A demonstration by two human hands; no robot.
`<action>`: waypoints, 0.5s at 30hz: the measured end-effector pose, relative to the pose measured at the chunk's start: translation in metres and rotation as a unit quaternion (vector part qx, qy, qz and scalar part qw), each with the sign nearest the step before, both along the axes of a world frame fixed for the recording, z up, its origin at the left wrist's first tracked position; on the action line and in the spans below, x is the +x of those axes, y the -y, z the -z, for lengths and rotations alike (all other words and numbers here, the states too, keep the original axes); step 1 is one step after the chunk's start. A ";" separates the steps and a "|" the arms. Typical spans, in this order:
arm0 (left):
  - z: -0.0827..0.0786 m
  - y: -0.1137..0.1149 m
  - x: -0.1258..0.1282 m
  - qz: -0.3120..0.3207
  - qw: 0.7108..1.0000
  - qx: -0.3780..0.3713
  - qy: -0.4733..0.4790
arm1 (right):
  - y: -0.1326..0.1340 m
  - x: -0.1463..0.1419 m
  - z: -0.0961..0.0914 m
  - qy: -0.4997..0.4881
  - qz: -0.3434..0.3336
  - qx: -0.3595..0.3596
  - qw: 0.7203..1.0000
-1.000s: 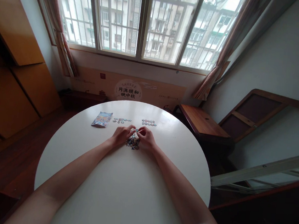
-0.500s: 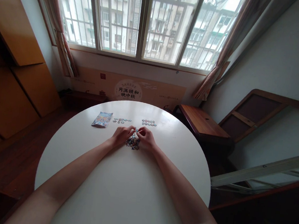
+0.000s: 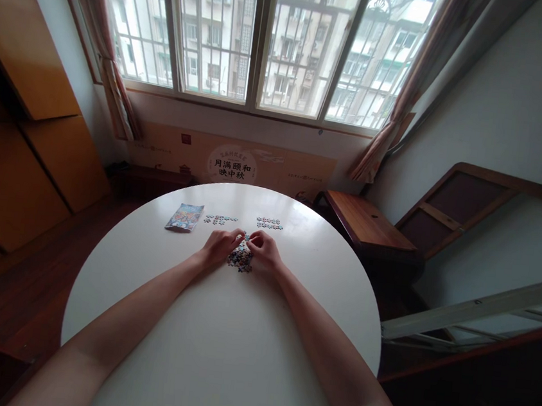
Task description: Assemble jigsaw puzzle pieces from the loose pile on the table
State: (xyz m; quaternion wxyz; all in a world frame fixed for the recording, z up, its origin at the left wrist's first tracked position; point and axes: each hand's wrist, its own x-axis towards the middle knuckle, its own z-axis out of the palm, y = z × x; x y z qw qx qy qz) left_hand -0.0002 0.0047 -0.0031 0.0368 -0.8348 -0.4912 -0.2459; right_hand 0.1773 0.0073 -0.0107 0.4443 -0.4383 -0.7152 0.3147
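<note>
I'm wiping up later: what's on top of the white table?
A packet, two groups of puzzle pieces and a loose pile. The left hand, right hand and forearms hide whatever lies beneath.

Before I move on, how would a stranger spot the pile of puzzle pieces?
On the round white table, find the left hand and right hand. The pile lies between them, its small pieces heaped together, unlike the left group and right group spread out farther back.

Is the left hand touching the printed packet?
Apart: the head view shows white tabletop between the left hand and the printed packet.
</note>
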 end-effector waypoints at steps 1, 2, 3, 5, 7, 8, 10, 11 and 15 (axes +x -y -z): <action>0.000 0.000 0.000 0.000 1.000 0.000 0.000 | 0.000 0.000 0.000 0.000 -0.001 0.000 1.000; -0.001 0.000 0.000 0.000 1.000 0.000 -0.001 | 0.000 0.000 0.000 0.001 -0.002 0.000 1.000; -0.001 0.001 0.000 -0.001 1.000 0.000 -0.001 | 0.000 0.000 0.000 0.002 -0.003 -0.001 1.000; -0.002 0.001 0.000 -0.003 1.000 0.000 -0.002 | -0.001 0.000 0.000 0.005 -0.004 -0.003 1.000; -0.003 0.002 0.000 -0.004 1.000 0.001 -0.001 | -0.002 0.001 0.002 0.005 -0.006 -0.004 1.000; -0.003 0.002 0.000 -0.005 1.000 0.002 -0.002 | -0.002 0.001 0.002 0.005 -0.006 -0.003 1.000; -0.002 0.001 0.000 -0.005 1.000 0.002 -0.003 | -0.003 0.001 0.003 0.004 -0.005 0.001 1.000; -0.002 0.001 0.000 -0.005 1.000 0.001 -0.004 | -0.003 0.001 0.004 0.004 -0.004 0.003 1.000; -0.001 0.000 0.000 -0.005 1.000 0.001 -0.005 | -0.003 0.001 0.003 0.003 0.000 0.002 1.000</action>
